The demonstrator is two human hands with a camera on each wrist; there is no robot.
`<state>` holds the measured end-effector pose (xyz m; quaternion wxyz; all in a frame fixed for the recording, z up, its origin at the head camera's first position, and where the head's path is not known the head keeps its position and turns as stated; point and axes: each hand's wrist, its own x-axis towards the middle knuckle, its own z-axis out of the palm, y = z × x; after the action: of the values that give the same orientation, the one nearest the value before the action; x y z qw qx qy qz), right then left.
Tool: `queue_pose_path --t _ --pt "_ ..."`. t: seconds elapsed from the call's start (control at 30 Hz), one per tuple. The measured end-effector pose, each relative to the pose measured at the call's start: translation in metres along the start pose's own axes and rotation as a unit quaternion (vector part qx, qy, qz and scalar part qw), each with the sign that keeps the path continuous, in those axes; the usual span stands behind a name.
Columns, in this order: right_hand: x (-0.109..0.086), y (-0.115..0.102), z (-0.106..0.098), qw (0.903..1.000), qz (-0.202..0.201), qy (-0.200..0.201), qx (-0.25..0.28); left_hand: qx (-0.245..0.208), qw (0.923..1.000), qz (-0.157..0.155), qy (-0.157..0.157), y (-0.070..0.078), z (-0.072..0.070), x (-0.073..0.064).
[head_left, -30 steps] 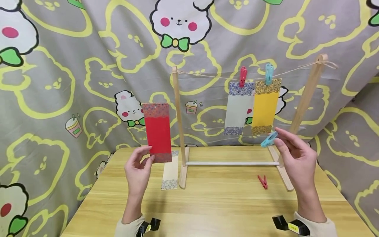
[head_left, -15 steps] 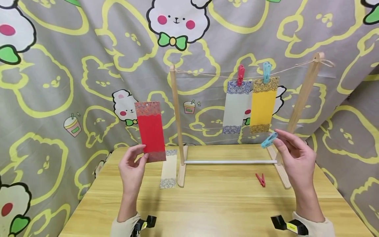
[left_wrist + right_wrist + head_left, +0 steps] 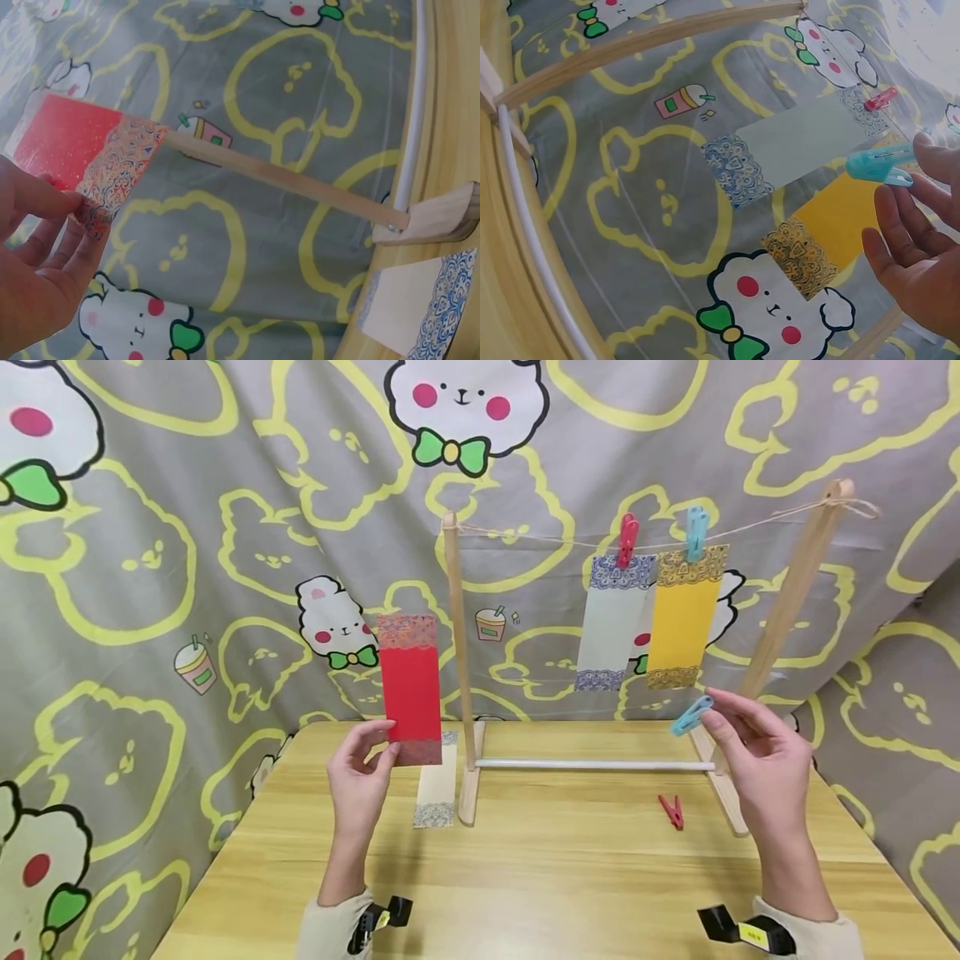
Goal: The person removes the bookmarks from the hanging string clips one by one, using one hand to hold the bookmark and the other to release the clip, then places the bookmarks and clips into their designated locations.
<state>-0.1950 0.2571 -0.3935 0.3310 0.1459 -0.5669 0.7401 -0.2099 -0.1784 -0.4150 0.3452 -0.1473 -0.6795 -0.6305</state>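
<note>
My left hand (image 3: 362, 777) pinches a red card (image 3: 411, 693) with patterned end bands by its lower left edge, holding it upright beside the rack's left post. In the left wrist view, thumb and fingertips grip the red card (image 3: 75, 142) near its patterned end. My right hand (image 3: 765, 760) pinches a light blue clothespin (image 3: 692, 716) between thumb and fingers, just below the hanging yellow card (image 3: 686, 627). To that card's left hangs a pale card (image 3: 613, 627) with blue bands. A red clothespin (image 3: 628, 539) and a blue clothespin (image 3: 697, 532) clip these two to the string.
The wooden rack has a left post (image 3: 461, 652), a right post (image 3: 795, 585), a string (image 3: 540, 537) and a white crossbar (image 3: 592, 765). A cream card (image 3: 437, 789) lies by its left foot. A loose red clothespin (image 3: 672, 812) lies on the table (image 3: 555, 885).
The left hand with the red card shifts slightly left, then back right, along with the whole view. Both hands keep their holds.
</note>
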Motion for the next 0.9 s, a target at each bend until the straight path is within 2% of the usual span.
queue_pose_path --t 0.3,0.6,0.77,0.9 --pt "0.001 0.009 0.003 0.9999 0.013 -0.003 0.005 0.005 0.9999 -0.010 -0.007 -0.008 0.004 0.002" --pt "0.000 0.016 0.007 0.9972 0.050 0.013 -0.055 -0.006 0.9985 -0.055 0.000 -0.027 0.002 0.001" --pt "-0.001 0.020 0.007 0.9963 0.057 0.013 -0.063 -0.006 0.9981 -0.061 0.005 -0.032 -0.002 0.001" --pt "-0.002 0.024 0.005 0.9926 0.078 0.010 -0.093 -0.002 0.9981 -0.061 0.006 -0.034 -0.006 0.000"
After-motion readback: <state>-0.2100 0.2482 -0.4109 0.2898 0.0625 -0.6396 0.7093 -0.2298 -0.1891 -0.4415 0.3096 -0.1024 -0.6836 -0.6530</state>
